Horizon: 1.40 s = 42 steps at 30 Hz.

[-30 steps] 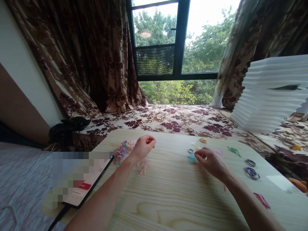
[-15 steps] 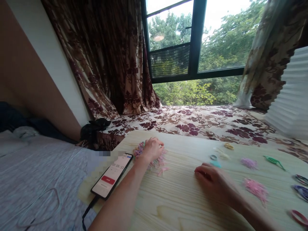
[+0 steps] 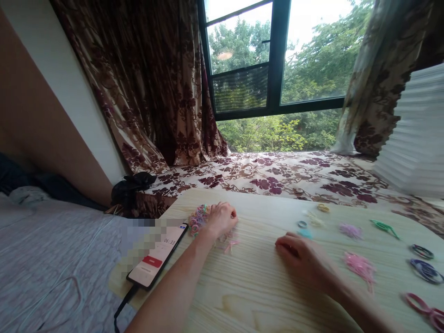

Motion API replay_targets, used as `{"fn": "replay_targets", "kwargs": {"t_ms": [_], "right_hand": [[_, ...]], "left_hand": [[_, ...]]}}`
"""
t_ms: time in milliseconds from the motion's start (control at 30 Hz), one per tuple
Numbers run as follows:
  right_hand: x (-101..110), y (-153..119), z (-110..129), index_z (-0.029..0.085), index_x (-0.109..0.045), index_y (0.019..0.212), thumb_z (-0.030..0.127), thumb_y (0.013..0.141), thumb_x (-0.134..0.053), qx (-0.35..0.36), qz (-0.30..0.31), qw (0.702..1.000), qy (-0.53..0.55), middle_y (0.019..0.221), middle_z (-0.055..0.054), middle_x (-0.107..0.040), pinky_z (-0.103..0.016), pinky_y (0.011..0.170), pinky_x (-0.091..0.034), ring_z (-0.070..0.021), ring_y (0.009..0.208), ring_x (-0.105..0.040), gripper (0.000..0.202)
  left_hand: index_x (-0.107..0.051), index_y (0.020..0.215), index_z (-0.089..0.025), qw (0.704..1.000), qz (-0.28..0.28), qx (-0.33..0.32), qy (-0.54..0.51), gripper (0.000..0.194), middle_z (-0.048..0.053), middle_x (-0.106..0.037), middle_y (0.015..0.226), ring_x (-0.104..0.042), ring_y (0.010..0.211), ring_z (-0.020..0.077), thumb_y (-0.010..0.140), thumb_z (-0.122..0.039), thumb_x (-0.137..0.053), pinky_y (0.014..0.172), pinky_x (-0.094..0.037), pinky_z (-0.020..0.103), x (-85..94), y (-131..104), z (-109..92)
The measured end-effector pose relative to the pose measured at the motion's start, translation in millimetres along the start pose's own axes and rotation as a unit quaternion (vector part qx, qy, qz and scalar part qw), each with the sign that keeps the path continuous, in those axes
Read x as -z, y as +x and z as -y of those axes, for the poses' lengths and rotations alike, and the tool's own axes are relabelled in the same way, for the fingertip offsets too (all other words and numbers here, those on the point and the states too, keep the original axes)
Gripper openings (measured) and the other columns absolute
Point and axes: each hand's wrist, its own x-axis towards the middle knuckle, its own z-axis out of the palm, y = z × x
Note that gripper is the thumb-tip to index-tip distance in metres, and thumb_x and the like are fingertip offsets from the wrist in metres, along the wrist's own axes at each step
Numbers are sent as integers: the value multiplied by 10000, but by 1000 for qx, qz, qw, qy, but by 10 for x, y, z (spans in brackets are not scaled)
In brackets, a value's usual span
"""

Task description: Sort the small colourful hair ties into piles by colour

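My left hand (image 3: 222,218) rests over the right side of a mixed pile of small coloured bands (image 3: 198,218), its fingers curled; what lies under them is hidden. My right hand (image 3: 300,253) is on the wooden table (image 3: 256,286), fingers curled together, just below a turquoise bunch (image 3: 305,233) and a grey ring (image 3: 302,224). Whether it holds anything is too small to see. To its right lie a pink pile (image 3: 360,266), a lilac pile (image 3: 350,230), a pale yellow pile (image 3: 315,219) and yellow bands (image 3: 323,208).
A phone (image 3: 157,256) showing a timer lies at the table's left, its cable running down. Green ties (image 3: 385,227), dark blue ties (image 3: 426,270), a dark multicoloured tie (image 3: 422,251) and red ties (image 3: 418,303) lie at the right. Beyond is a flowered cloth (image 3: 270,178) below the window.
The view has shifted slightly, so the table items appear further left. My left hand has moved a little right relative to the pile, uncovering more bands. My right hand stays curled near the turquoise bunch.
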Motion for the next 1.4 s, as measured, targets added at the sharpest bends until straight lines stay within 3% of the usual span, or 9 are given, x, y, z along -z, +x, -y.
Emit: {"fn": "replay_targets", "kwargs": {"t_ms": [200,367,567,767,1000,1400], "right_hand": [[20,-19,25,219,-663,728,323,808,-422,5,-7,1000,7,759,-50,-670,-267,555,-423,-177,654,-600,274],[-2,-22,28,218,-670,774,342,815,-439,-2,-31,999,42,738,-37,-663,-269,553,-434,-162,616,-581,265],[-100,11,25,198,-658,861,369,815,-473,-36,-84,983,161,718,-29,-661,-244,497,-444,-131,556,-549,256],[-110,27,17,189,-640,918,360,769,-513,-69,-125,968,204,682,-13,-642,-226,435,-434,-109,491,-515,259],[-75,34,57,191,-664,735,401,771,-538,-37,-125,971,198,658,-23,-637,-224,453,-431,-114,512,-517,248],[-84,31,20,188,-668,732,387,800,-536,-13,-137,970,201,661,-21,-612,-232,498,-420,-121,547,-504,249]], "left_hand": [[-649,657,-182,997,-8,-3,-71,125,69,-666,778,-560,859,218,687,-151,-531,842,-383,343,26,5,-78],[-647,740,-146,980,56,-16,-190,164,43,-686,720,-605,665,139,712,-239,-515,604,-440,219,-28,-25,-241],[-641,726,-124,896,187,-3,-403,141,47,-688,728,-614,692,134,643,-197,-554,653,-452,218,-134,-140,-462],[-648,708,-127,884,195,9,-426,130,31,-674,696,-595,673,128,636,-197,-566,680,-439,236,-110,-181,-539],[-635,694,-133,855,203,18,-477,95,5,-649,663,-579,661,111,627,-174,-584,675,-419,227,-125,-197,-564],[-622,669,-123,832,205,38,-513,77,-1,-624,616,-566,640,108,597,-145,-607,667,-409,231,-48,-203,-626]]}}
